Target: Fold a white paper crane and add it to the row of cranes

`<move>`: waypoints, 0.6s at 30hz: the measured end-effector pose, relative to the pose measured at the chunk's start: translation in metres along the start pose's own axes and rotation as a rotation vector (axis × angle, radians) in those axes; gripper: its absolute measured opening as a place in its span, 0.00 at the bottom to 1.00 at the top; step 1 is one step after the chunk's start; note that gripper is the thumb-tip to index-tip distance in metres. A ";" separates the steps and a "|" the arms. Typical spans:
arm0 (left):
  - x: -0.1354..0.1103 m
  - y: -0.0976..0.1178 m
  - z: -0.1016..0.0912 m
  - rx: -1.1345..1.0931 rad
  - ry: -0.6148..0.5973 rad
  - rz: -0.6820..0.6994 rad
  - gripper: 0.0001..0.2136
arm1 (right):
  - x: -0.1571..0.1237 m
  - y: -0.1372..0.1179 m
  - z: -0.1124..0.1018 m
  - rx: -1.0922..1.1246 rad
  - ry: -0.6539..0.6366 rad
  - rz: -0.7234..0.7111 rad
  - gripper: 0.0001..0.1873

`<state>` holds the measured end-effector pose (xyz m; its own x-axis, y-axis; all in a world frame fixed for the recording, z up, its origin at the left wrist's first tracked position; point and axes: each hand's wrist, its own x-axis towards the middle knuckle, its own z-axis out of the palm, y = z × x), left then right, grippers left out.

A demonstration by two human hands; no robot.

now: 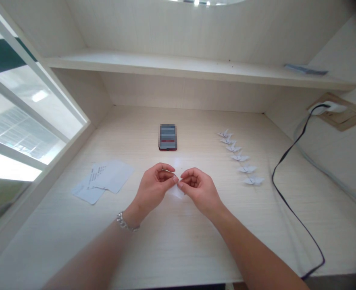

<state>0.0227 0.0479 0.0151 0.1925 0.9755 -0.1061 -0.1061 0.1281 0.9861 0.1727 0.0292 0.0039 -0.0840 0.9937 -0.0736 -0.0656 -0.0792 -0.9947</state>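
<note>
Over the middle of the desk, my left hand (157,184) and my right hand (200,188) meet, thumbs and index fingers pinched together. Between the fingertips is a small piece of white paper (180,187), mostly hidden by the fingers and pale against the glare on the desk. How it is folded I cannot make out. To the right of my right hand, several white folded paper cranes (240,158) stand in a slanting row. Left of my left hand lie overlapping white paper sheets (117,177), partly printed.
A phone (167,137) with a blurred screen lies beyond my hands. A black cable (282,197) runs from the wall socket (344,114) down the desk's right side. A shelf (178,66) crosses above the desk, holding a flat item (306,70). A window frame (59,161) borders the left.
</note>
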 end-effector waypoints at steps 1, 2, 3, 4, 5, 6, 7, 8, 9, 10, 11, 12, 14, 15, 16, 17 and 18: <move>0.000 0.000 0.000 0.008 -0.008 0.005 0.11 | -0.001 0.000 0.000 -0.005 0.007 -0.018 0.09; 0.000 0.001 -0.001 0.017 -0.020 0.009 0.11 | -0.001 -0.001 0.000 -0.013 0.011 -0.036 0.09; 0.000 0.001 -0.001 0.024 -0.031 0.011 0.11 | -0.002 -0.001 0.001 -0.023 0.014 -0.054 0.09; 0.000 0.002 -0.001 0.028 -0.040 0.011 0.12 | -0.003 -0.002 0.001 -0.038 0.016 -0.072 0.09; 0.000 0.001 -0.002 0.028 -0.044 0.010 0.12 | -0.004 -0.003 0.002 -0.058 0.016 -0.089 0.08; 0.000 0.001 -0.002 0.023 -0.043 0.010 0.13 | -0.005 -0.004 0.002 -0.083 0.017 -0.105 0.08; 0.000 0.000 -0.002 0.018 -0.040 0.014 0.13 | -0.006 -0.005 0.003 -0.110 0.016 -0.117 0.08; 0.000 -0.001 -0.002 0.011 -0.036 0.022 0.12 | -0.007 -0.006 0.003 -0.137 0.014 -0.125 0.08; 0.000 -0.002 -0.001 0.002 -0.035 0.031 0.12 | -0.008 -0.006 0.004 -0.161 0.011 -0.130 0.08; -0.001 -0.003 0.000 -0.007 -0.036 0.044 0.11 | -0.008 -0.007 0.004 -0.181 0.010 -0.130 0.07; -0.001 -0.003 0.001 -0.015 -0.035 0.057 0.11 | -0.008 -0.007 0.004 -0.191 0.011 -0.126 0.07; -0.002 -0.003 0.003 -0.022 -0.031 0.069 0.11 | -0.008 -0.007 0.004 -0.193 0.013 -0.119 0.07; -0.003 -0.003 0.004 -0.029 -0.022 0.075 0.11 | -0.007 -0.007 0.004 -0.179 0.021 -0.105 0.07; -0.003 -0.002 0.005 -0.027 -0.020 0.073 0.11 | -0.007 -0.006 0.004 -0.165 0.024 -0.099 0.07; -0.003 -0.001 0.004 -0.021 -0.022 0.066 0.11 | -0.007 -0.006 0.004 -0.152 0.024 -0.095 0.07; -0.003 0.000 0.004 -0.011 -0.030 0.056 0.12 | -0.007 -0.006 0.004 -0.144 0.023 -0.095 0.08; -0.002 0.000 0.003 0.001 -0.043 0.045 0.12 | -0.007 -0.006 0.003 -0.141 0.024 -0.099 0.08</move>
<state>0.0248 0.0453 0.0160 0.2290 0.9718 -0.0562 -0.1146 0.0843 0.9898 0.1704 0.0227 0.0106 -0.0598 0.9979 0.0256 0.0682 0.0297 -0.9972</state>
